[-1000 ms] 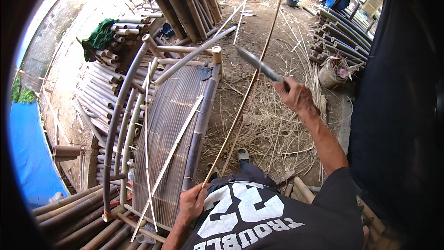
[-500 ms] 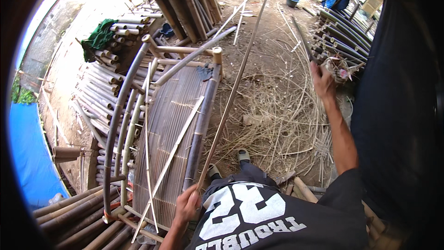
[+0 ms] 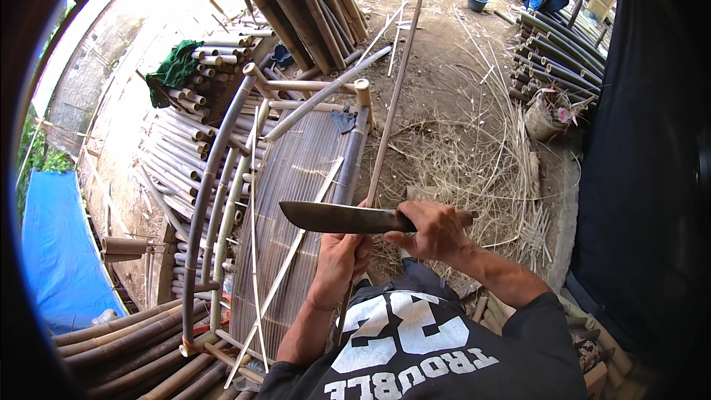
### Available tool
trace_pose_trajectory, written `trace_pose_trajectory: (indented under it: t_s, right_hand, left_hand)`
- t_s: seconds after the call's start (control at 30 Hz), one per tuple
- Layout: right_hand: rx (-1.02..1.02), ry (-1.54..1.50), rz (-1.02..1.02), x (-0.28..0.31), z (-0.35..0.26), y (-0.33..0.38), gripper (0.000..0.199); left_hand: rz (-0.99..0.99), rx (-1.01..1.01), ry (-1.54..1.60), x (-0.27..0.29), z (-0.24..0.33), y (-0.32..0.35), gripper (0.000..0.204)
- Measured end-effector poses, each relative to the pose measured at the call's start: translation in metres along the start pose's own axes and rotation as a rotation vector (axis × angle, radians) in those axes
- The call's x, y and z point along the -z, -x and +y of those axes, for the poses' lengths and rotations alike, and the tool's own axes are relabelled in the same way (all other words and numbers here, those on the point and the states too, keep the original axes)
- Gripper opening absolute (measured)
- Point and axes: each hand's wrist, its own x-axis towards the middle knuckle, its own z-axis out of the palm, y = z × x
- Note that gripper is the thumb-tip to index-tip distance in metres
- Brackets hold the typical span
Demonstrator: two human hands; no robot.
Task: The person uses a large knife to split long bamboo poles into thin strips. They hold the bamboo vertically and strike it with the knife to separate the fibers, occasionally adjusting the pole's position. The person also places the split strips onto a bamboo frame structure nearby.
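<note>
My right hand [image 3: 437, 228] is wrapped round the handle of a machete [image 3: 337, 217], whose broad dark blade points left across my body. Behind and below that blade, my left hand [image 3: 344, 255] is closed round a long thin bamboo strip [image 3: 392, 118]. The strip runs from beside my waist up past the top of the view. The blade crosses over the strip just above my left fingers; whether it touches is hard to tell. To the left stands a bamboo bench [image 3: 285, 170] with a slatted surface, two loose pale strips lying across it.
Bamboo poles are stacked at left [image 3: 174, 152], at lower left [image 3: 126, 348] and at right [image 3: 555, 55]. Thin shavings [image 3: 459, 178] cover the ground ahead. A dark bucket [image 3: 477, 1] stands farther off. A blue tarp [image 3: 67, 244] lies left; dark cloth [image 3: 637, 178] hangs right.
My right hand has brought the machete from the far right down to the strip. My left hand has risen and moved right, now gripping the strip above its lower end.
</note>
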Motion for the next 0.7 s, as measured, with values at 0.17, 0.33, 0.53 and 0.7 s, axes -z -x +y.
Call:
trace_pose_trajectory:
  t_s: [0.17,0.33,0.53,0.7]
  right_hand:
    - [-0.149,-0.002,0.024,0.006,0.015,-0.004,0.059]
    - [0.045,-0.032,0.023,0.000,0.007,0.008,0.060]
    - [-0.290,-0.065,-0.039,0.019,0.038,-0.008,0.058]
    - [-0.083,0.107,0.067,0.017,0.062,-0.009,0.059]
  left_hand:
    - [0.055,-0.005,-0.041,-0.007,0.001,0.012,0.039]
    - [0.036,0.052,-0.029,-0.003,-0.004,0.020,0.045]
    - [0.003,0.008,-0.045,-0.006,-0.013,0.036,0.044]
    - [-0.033,-0.007,-0.019,-0.002,-0.022,0.044,0.044]
